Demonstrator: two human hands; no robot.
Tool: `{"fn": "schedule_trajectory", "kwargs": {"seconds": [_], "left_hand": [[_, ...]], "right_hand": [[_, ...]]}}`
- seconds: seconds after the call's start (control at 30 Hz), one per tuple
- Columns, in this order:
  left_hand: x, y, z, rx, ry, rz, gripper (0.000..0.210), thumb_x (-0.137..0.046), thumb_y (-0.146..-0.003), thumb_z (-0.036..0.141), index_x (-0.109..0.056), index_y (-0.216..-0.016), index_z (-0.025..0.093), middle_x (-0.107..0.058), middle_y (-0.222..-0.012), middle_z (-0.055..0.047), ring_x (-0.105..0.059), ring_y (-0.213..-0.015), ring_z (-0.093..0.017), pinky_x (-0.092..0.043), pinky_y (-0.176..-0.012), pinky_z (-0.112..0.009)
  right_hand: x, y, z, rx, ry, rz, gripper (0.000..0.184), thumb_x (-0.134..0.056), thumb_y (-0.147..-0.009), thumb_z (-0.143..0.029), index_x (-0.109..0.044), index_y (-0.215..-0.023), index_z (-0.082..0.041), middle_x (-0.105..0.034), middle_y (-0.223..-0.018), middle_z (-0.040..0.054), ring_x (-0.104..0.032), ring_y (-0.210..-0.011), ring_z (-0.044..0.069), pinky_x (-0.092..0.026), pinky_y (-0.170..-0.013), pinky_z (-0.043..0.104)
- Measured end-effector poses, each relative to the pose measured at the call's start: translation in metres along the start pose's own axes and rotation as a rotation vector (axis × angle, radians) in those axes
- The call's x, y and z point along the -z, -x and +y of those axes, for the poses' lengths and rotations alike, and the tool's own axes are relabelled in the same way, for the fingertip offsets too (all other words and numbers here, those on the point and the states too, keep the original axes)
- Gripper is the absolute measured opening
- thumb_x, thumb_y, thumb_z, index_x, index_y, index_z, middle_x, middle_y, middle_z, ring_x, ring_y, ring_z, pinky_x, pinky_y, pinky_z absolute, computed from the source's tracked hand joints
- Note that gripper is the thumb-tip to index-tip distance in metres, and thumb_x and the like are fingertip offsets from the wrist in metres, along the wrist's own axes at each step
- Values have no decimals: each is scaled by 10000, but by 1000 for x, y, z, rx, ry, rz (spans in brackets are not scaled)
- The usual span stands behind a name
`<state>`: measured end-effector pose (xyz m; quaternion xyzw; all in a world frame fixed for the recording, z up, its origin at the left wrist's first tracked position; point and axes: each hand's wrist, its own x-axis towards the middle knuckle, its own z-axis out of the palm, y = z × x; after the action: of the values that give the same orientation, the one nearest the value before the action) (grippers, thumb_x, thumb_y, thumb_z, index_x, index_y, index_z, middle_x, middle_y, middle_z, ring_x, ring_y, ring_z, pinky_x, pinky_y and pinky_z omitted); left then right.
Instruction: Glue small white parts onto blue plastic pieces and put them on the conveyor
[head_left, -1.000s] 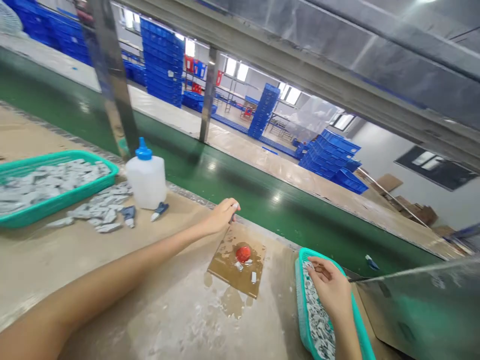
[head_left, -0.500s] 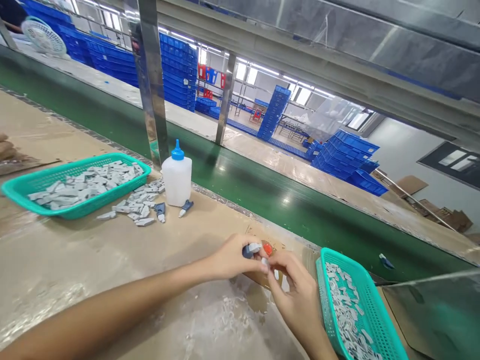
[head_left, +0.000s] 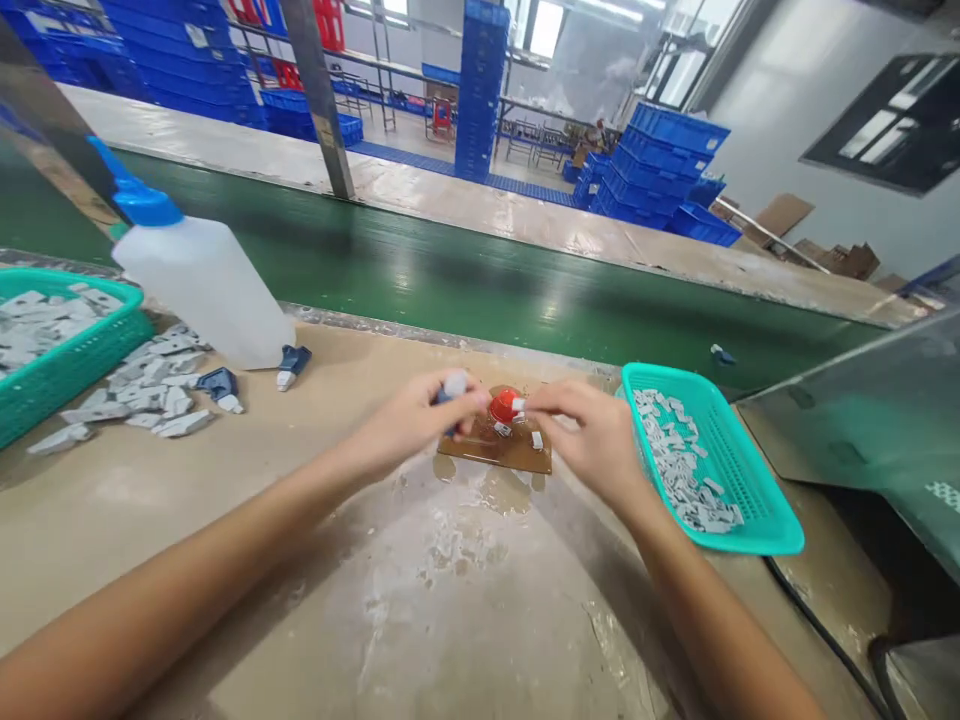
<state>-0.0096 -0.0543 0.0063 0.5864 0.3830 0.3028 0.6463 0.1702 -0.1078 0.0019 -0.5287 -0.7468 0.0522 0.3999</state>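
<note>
My left hand (head_left: 409,420) is closed around a dark blue and pale grey plastic part (head_left: 453,388), partly hidden by the fingers. Pinched in my right hand (head_left: 596,430) is a small white plastic piece (head_left: 518,404), held against or just in front of a red dome (head_left: 502,403). The dome rests on a wet brown plate (head_left: 491,455) between my hands. Loose on that plate lie a small white piece (head_left: 537,440) and another beside the dome. To the right stands a green basket (head_left: 757,480) with many small grey-white pieces.
On the left, a white squeeze bottle (head_left: 214,285) with blue cap stands near a pile of grey parts (head_left: 154,385) and two blue-and-white parts. A second green basket (head_left: 82,370) is behind them. A green conveyor belt (head_left: 450,285) runs beyond the table edge.
My hands have drawn apart, and the right one now holds its small white piece at the red dome. The head view has turned rightward and levelled, showing more of the plate.
</note>
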Motion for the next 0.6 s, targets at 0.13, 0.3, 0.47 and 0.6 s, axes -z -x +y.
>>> {"fn": "schedule_trajectory", "kwargs": {"seconds": [0.13, 0.3, 0.47, 0.6], "left_hand": [[11, -11, 0, 154, 404, 142, 230, -542, -746, 246, -417, -574, 159, -409, -575, 27, -449, -545, -77, -353, -461, -191], [14, -13, -5, 290, 402, 18, 327, -535, -769, 433, -429, -609, 168, -403, -551, 41, -381, -420, -51, -296, -373, -172], [8, -12, -10, 202, 308, 51, 142, -590, -755, 257, -509, -714, 147, -451, -576, 45, -400, -445, -32, -315, -423, -165], [10, -13, -13, 158, 284, 26, 132, -580, -707, 99, -568, -832, 138, -552, -691, 16, -509, -607, -69, -435, -646, -237]], "right_hand": [[-10, -3, 27, -207, 22, -15, 141, -609, -700, -77, -691, -669, -188, -680, -699, 9, -609, -637, 137, -481, -579, 243], [-22, -4, 32, -189, 87, -60, 120, -630, -707, -91, -699, -690, -188, -675, -701, 8, -594, -628, 132, -457, -585, 244], [-25, -5, 33, -158, 133, -95, 152, -629, -706, -62, -704, -703, -194, -668, -704, 8, -591, -640, 139, -450, -594, 250], [-26, -5, 33, -141, 153, -101, 177, -616, -703, -38, -700, -713, -193, -673, -731, 11, -601, -673, 150, -459, -613, 257]]}}
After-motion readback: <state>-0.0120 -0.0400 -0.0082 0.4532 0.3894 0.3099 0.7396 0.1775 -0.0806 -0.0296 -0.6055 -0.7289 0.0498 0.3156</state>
